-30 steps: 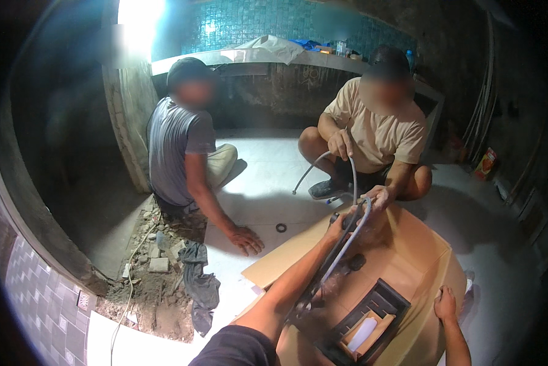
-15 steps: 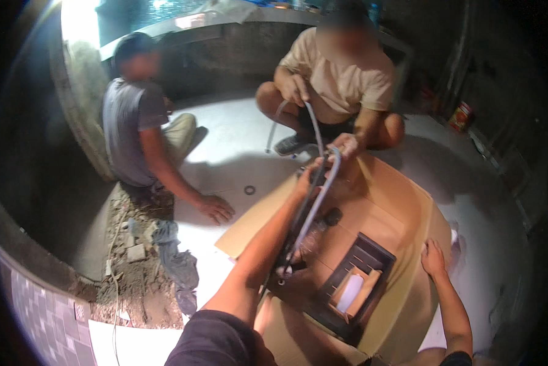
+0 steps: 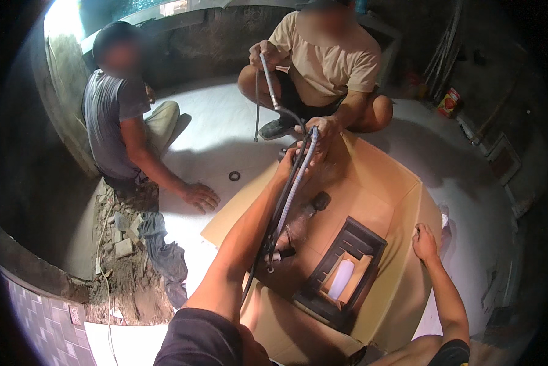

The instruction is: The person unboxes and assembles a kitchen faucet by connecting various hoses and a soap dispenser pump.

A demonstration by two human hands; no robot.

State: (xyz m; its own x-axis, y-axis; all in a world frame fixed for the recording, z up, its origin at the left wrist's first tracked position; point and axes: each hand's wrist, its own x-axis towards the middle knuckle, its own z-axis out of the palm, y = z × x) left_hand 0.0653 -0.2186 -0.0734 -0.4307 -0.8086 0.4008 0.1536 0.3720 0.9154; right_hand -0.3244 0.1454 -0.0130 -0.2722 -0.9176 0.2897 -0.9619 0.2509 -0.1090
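Observation:
My left hand point(image 3: 293, 161) reaches over the open cardboard box point(image 3: 402, 210), closed around a bundle of black and grey flexible hoses point(image 3: 293, 189). The hoses hang down into the box beside my forearm. Right by my fingers, a co-worker's hand point(image 3: 323, 129) grips the same bundle; that person's other hand point(image 3: 265, 53) lifts a grey hose with a metal fitting. On the box's right edge my right hand point(image 3: 425, 243) is curled over the cardboard. Inside lies a black tray-like part point(image 3: 332, 314) bearing a small carton point(image 3: 360, 268) with a whitish piece in it.
Another person sits at the left, one hand point(image 3: 201, 197) on the white floor near a black ring point(image 3: 234, 176). Rubble point(image 3: 124, 247) and a grey cloth point(image 3: 163, 256) lie in a broken floor strip. A red packet point(image 3: 448, 102) stands by the right wall.
The co-worker has pulled the grey hose up and to the left, so its metal fitting shows. The view has shifted slightly; both my hands keep their holds.

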